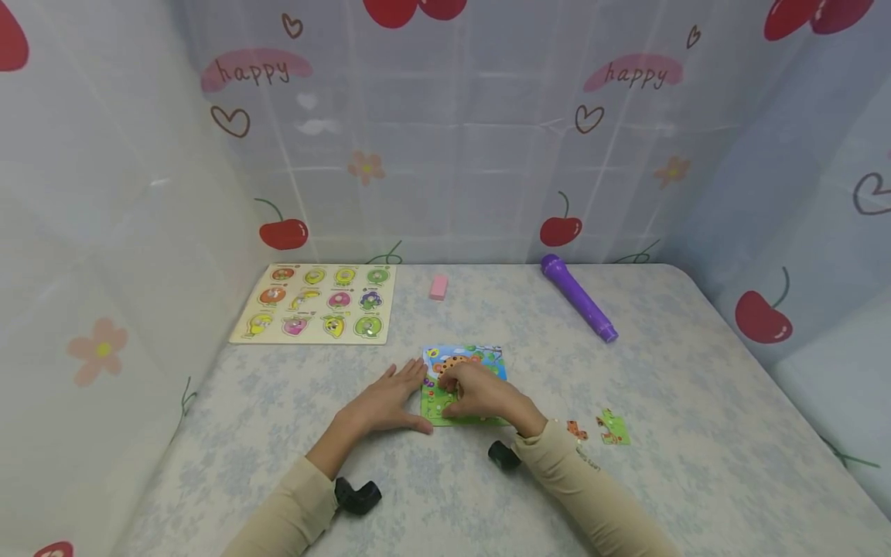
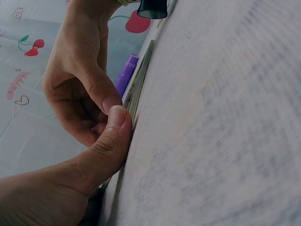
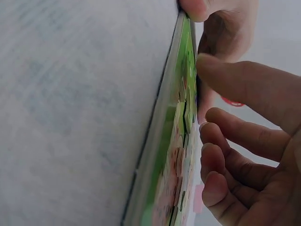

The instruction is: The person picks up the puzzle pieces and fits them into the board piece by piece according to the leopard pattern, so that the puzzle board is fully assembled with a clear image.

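Observation:
A jigsaw puzzle board (image 1: 431,414) with a spotted cartoon animal on blue and green lies flat at the table's middle. My left hand (image 1: 384,402) rests along its left edge, fingers extended and thumb at the near corner. Above the board, my right hand (image 1: 480,391) reaches over it with fingers bent. In the right wrist view the right thumb (image 3: 230,77) touches the board's surface or is very near it. It stands apart from the fingertips, with no piece visible between them. Raised piece edges (image 3: 178,160) show on the board.
Right of the board lie a green puzzle piece (image 1: 616,427) and an orange spotted piece (image 1: 576,430), close to the right sleeve. Farther back are a fruit puzzle board (image 1: 320,307), a pink eraser-like block (image 1: 438,287) and a purple toy microphone (image 1: 579,299). Patterned curtains surround the table.

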A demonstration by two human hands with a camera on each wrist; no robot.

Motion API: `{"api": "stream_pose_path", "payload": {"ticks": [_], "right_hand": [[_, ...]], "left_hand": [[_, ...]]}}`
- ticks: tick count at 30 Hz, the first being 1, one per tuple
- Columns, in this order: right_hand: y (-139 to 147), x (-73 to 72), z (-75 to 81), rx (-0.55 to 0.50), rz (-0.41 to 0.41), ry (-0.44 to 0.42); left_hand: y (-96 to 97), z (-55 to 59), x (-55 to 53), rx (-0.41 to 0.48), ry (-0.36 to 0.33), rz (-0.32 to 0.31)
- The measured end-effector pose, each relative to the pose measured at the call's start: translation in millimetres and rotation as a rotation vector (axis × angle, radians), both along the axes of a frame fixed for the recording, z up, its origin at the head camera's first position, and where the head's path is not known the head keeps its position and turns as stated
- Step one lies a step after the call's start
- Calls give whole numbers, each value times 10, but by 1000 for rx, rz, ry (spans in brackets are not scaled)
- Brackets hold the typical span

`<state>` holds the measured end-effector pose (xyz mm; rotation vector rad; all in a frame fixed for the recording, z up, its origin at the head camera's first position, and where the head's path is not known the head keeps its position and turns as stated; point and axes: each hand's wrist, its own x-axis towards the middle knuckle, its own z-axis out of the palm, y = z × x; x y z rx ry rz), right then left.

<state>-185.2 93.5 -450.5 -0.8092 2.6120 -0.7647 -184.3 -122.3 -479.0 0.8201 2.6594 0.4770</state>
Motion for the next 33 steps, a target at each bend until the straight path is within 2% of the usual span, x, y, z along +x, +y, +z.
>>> {"api": "stream_pose_path", "payload": {"ticks": [8, 15, 22, 33], "right_hand": [[19, 17, -18, 5, 10, 25], [87, 33, 30, -24, -18, -41], [195, 33, 82, -27, -12, -13], [623, 156, 148, -9, -22, 47]], "left_hand": [[16, 1, 16, 6, -1, 0], [24, 9, 25, -7, -4, 6], [22, 19, 34, -9, -3, 5], [9, 7, 6, -16, 1, 5]]}}
